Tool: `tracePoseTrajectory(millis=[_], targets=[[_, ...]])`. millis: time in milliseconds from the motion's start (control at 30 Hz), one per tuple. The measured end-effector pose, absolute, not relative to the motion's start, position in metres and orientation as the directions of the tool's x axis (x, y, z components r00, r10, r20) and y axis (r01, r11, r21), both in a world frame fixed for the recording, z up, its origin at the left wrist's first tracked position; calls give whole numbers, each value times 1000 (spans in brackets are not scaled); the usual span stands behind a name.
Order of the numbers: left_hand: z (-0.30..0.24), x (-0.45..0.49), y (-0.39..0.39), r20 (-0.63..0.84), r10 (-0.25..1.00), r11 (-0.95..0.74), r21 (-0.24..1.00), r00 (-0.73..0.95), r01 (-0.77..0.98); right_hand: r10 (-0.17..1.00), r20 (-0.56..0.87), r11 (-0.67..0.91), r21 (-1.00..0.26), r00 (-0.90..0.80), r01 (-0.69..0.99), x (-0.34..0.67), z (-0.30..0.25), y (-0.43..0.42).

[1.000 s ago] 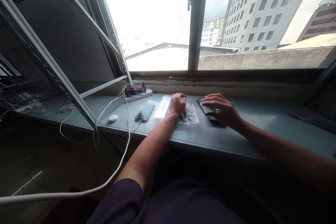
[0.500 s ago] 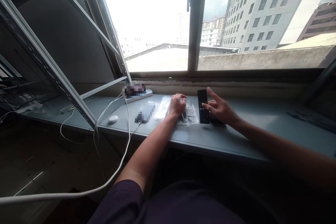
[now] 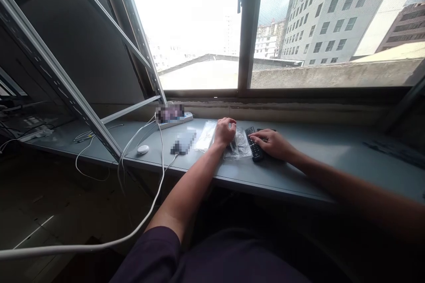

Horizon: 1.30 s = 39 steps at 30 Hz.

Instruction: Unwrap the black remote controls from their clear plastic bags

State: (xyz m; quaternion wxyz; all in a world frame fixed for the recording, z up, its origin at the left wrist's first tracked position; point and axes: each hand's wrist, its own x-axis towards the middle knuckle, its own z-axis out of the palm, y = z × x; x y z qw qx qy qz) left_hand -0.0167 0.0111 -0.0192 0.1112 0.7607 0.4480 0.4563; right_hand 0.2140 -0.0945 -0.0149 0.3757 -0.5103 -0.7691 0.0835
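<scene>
A black remote control (image 3: 256,152) lies slanted on the desk, its buttons facing up. My right hand (image 3: 272,143) is closed at its right edge, thumb and fingertips over the buttons. Part of a dark flat object (image 3: 271,130) shows behind and under that hand; its kind is hidden. Left of the remote, my left hand (image 3: 226,131) rests with curled fingers over clear plastic bags (image 3: 239,147). What those fingers hold, if anything, I cannot make out. A white packet (image 3: 206,136) lies beside my left wrist.
On the grey desk (image 3: 318,159), a white round case (image 3: 143,150) sits left of a blurred device (image 3: 183,142) with a cable. Behind stands a power strip (image 3: 182,119). A white cable (image 3: 146,221) hangs across the front left. Metal shelf posts (image 3: 76,97) rise at left.
My right hand has lowered and turned palm down, and the remote has gone from raised to lying slanted, nearer the plastic bags. My left hand stays put.
</scene>
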Motion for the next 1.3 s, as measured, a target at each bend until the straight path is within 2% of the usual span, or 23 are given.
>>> tracePoseTrajectory(millis=[300,433,600,767,900,1033,1133,1300], targets=[[-20,-17,12,599,779,-579,576,183,577,847,485,426,-379,-216,821,216,-20,-93],[-21,-17,14,598,780,-577,576,183,579,849,478,430,-375,-226,821,217,-20,-93],[-22,-17,14,596,782,-577,580,183,575,829,453,516,-395,-328,760,214,-13,-100],[-22,-17,14,603,776,-583,575,184,574,806,442,561,-354,-395,748,210,-7,-107],[-21,-17,13,599,778,-582,574,189,576,805,451,544,-299,-386,784,214,-11,-102],[-21,-17,11,588,785,-575,574,195,583,814,456,532,-338,-359,776,219,-16,-97],[-21,-16,10,563,795,-567,556,226,608,832,434,514,-373,-345,772,222,-17,-96],[-20,-17,8,443,850,-505,528,286,683,851,394,483,-327,-347,812,222,-17,-101]])
